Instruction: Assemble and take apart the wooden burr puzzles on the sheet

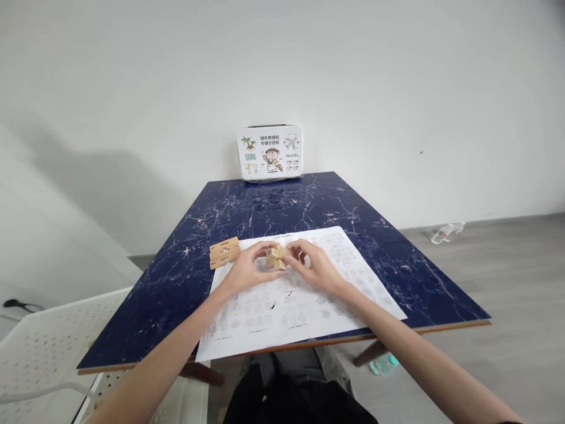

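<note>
A small wooden puzzle block (277, 258) is held over a white printed sheet (309, 306) on a dark blue marbled table (273, 206). My left hand (249, 268) grips the block from the left with curled fingers. My right hand (314, 266) closes on it from the right. Two loose wooden pieces (225, 252) lie stacked on the table just left of the sheet, a short way from my left hand.
A white case with cartoon travel pictures (269, 152) stands against the wall at the table's far edge. A white perforated chair (48, 341) is at my left. A plastic bottle (446, 232) lies on the floor by the right wall.
</note>
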A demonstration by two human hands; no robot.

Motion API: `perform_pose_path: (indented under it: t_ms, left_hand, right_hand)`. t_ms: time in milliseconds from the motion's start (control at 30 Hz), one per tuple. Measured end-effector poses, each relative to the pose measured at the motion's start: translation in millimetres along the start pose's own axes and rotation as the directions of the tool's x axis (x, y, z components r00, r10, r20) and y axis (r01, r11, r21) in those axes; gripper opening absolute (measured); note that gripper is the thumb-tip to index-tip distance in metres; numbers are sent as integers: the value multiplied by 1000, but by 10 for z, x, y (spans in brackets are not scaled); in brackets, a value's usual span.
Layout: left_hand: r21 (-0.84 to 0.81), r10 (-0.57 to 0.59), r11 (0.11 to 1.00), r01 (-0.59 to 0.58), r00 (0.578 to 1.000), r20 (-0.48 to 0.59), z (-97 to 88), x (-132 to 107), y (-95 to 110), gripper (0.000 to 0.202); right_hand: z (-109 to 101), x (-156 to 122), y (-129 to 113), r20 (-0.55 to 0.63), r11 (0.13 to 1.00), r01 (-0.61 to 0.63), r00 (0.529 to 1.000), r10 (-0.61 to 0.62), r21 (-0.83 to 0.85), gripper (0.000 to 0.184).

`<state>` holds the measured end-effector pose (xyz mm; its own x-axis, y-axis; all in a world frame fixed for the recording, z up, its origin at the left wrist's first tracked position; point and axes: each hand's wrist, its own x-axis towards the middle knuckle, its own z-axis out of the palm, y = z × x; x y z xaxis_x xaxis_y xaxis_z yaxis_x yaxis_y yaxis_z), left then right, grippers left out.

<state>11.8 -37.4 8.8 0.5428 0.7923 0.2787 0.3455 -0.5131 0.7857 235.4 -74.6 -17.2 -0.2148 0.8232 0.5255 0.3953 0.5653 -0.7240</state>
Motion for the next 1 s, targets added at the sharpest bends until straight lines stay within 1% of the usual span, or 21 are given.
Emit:
perform_pose_path:
  t_ms: [100,200,333,533,667,800,900,1000]
  left_hand:
    - [46,33,998,-32,999,-16,13,-15,12,57]
    - [77,51,996,-49,998,-25,22,-21,11,56]
    - [63,32,998,-31,999,-11,12,-17,18,57]
    - [46,8,999,-9,999,31,-9,-16,29,57]
    - [94,43,995,-42,999,-9,24,-22,9,57]
    - [167,112,980,-103,993,-41,60,-38,-18,56]
    - [194,156,970,-145,987,-41,69,-47,-40,55]
    - [196,146,971,-140,989,-18,62,-49,-64,56]
  right_hand:
    - [10,-11,22,17,999,-9,1000,10,-34,22]
    - [19,-18,37,25,999,8,1000,-6,-50,21]
    - [15,-21,16,36,999,35,999,-34,-39,19]
    - [33,-20,29,16,997,77,997,-77,-13,18]
    - [47,-24,58,0,999,36,999,-36,-15,18]
    - [54,-29,33,28,999,-22,999,22,23,17]
    - [54,-31,-8,41,995,-79,996,76,65,21]
    - [42,-38,-39,65,991,-91,994,85,101,23]
